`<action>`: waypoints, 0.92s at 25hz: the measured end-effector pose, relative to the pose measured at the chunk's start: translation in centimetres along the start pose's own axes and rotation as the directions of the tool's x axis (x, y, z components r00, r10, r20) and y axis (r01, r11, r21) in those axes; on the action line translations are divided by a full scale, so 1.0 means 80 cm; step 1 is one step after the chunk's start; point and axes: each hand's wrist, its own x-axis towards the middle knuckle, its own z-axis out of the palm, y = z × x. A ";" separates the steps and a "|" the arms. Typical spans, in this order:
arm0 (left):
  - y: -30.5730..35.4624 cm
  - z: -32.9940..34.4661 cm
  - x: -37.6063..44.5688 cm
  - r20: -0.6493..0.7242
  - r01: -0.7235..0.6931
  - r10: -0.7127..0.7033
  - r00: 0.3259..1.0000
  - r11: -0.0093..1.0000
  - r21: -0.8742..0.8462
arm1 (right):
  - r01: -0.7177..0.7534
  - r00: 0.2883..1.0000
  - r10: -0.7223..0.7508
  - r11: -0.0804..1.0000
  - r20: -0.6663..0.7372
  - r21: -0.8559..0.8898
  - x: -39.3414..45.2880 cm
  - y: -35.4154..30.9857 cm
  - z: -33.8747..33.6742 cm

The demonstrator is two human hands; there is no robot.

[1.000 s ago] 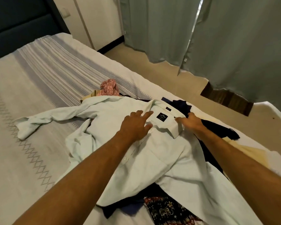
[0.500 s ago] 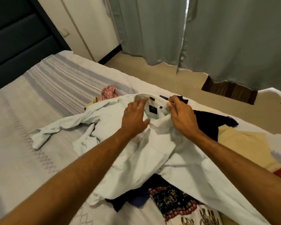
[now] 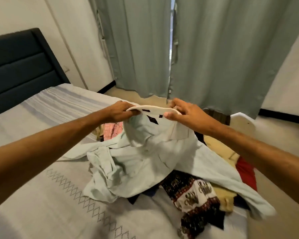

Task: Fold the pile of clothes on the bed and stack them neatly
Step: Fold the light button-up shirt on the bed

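Observation:
A pale mint button-up shirt (image 3: 145, 163) hangs by its collar above the bed. My left hand (image 3: 121, 112) pinches the collar's left end and my right hand (image 3: 185, 112) pinches its right end, stretching the collar between them. The shirt's body and sleeves still trail onto the pile of clothes (image 3: 197, 195) below. That pile holds a dark elephant-print garment (image 3: 195, 199), a yellow piece (image 3: 223, 194), a red piece (image 3: 245, 171) and a pink patterned piece (image 3: 110, 130).
The bed (image 3: 41, 187) has a grey cover with a diamond pattern and stripes. A dark padded headboard (image 3: 19, 66) stands at the left. Grey-green curtains (image 3: 214, 49) hang beyond the bed's far edge, with tan floor beneath them.
Both hands took hold of the shirt's collar and lifted it off the pile. The shirt went from lying flat to hanging by the collar, and my view tilted up.

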 end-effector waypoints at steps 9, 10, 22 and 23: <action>-0.006 0.010 -0.359 -0.333 -0.123 0.097 0.938 0.991 -0.056 | -0.083 0.954 0.012 0.971 -0.301 -0.225 -0.187 -0.068 0.192; -0.010 -0.004 -0.404 -0.312 -0.079 0.052 0.949 0.994 -0.072 | -0.063 0.939 -0.016 0.974 -0.345 -0.216 -0.191 -0.099 0.195; -0.185 -0.009 -0.564 0.003 0.230 -0.230 0.973 0.973 -0.003 | -0.023 0.956 -0.109 0.896 -0.271 -0.444 -0.098 -0.210 0.236; -0.203 -0.004 -0.548 -0.004 0.241 -0.241 0.971 0.971 -0.009 | -0.080 0.954 -0.066 0.883 -0.292 -0.463 -0.081 -0.193 0.238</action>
